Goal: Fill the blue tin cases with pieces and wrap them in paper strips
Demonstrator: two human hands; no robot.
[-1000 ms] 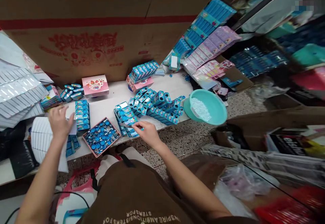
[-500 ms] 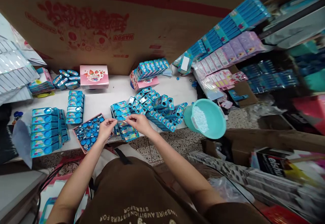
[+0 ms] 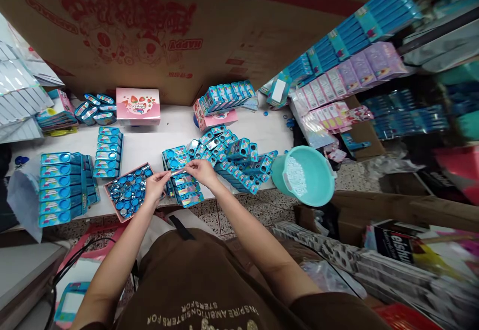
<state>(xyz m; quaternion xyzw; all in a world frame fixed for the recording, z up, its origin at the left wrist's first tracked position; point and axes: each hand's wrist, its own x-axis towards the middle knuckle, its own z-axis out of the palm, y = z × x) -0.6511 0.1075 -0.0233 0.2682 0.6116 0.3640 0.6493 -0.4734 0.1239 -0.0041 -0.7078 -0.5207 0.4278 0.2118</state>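
My left hand [image 3: 156,186] and my right hand [image 3: 202,172] are pinched around opposite ends of a small thin strip [image 3: 177,172], pale and narrow. It hangs just over a row of blue boxes [image 3: 176,151] near the table's front edge. Left of my left hand lies a shallow pink tray [image 3: 112,201] full of round blue and silver caps [image 3: 127,193]. Beyond my right hand is a jumbled pile of blue boxes [image 3: 239,167], several with dark round holes.
A turquoise bucket [image 3: 320,177] with white pieces stands right of the white table [image 3: 170,129]. Blue boxes [image 3: 60,190] are stacked at left. Pink boxes [image 3: 137,105] stand before a large carton [image 3: 149,30]. Packaged goods [image 3: 344,70] line the right.
The view has shifted slightly. My hands stay close together over the blue boxes, and the strip between them now shows more clearly.
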